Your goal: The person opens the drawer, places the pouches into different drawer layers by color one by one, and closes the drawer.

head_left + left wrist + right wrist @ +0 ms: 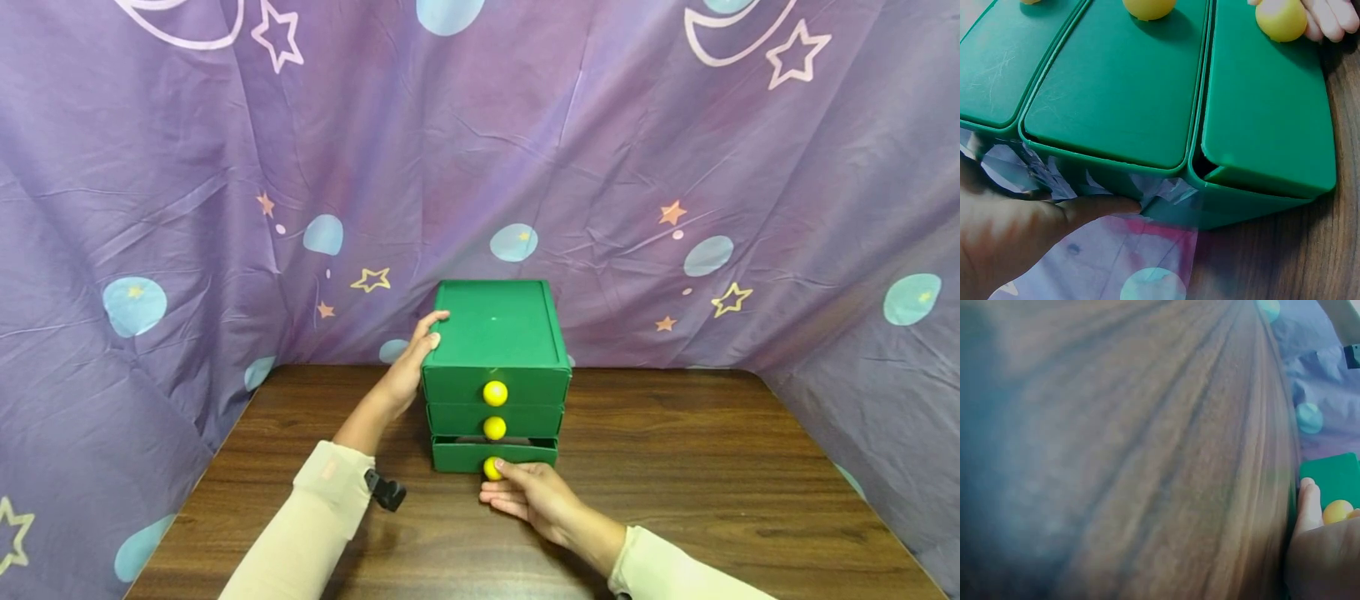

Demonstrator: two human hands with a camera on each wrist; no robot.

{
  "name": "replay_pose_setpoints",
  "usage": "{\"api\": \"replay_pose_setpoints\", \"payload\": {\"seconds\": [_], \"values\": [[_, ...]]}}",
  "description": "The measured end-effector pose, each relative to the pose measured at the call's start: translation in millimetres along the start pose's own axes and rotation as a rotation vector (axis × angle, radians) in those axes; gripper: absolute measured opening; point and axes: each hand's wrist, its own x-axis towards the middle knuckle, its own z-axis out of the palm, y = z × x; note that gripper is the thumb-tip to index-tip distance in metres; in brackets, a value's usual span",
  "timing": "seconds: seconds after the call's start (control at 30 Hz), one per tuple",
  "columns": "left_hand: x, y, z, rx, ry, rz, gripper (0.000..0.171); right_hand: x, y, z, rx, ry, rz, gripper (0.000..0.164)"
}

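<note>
A green three-drawer cabinet [495,325] stands on the table, a round yellow knob on each drawer. Its bottom drawer [456,456] is pulled out a little, with a dark gap along its top. My right hand [543,500] pinches the bottom drawer's knob [492,468], thumb on it and the other fingers extended below. My left hand [405,367] rests against the cabinet's left side, fingertips at the top edge. In the left wrist view its thumb lies straight along the side wall. The upper knob [495,393] and middle knob [494,428] are untouched, their drawers closed.
A brown wood-grain table [675,467] extends to both sides of the cabinet. Behind it and at the sides hangs a purple cloth [600,150] printed with stars, moons and blue spots. Clear tape [1172,190] sticks to the cabinet's left side.
</note>
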Motion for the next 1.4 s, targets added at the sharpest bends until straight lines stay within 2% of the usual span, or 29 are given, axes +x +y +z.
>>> {"api": "replay_pose_setpoints", "payload": {"seconds": [0.37, 0.93, 1.2, 1.4], "values": [[0.4, 0.9, 0.1, -0.035, -0.013, -0.006, 0.053, 9.6, -2.3, -1.6, -0.002, 0.010, -0.010, 0.034], [-0.5, -0.2, -0.4, -0.002, -0.016, -0.011, 0.053, 6.2, -3.1, -1.5, -0.031, 0.023, -0.010, 0.044], [0.0, -0.7, -1.2, 0.008, -0.011, -0.008, 0.052, -5.1, -5.7, -4.3, -0.137, 0.045, -0.056, 0.056], [0.4, -0.5, -1.8, 0.014, -0.011, -0.012, 0.053, -16.2, -11.7, -11.3, -0.307, 0.112, -0.104, 0.054]]}}
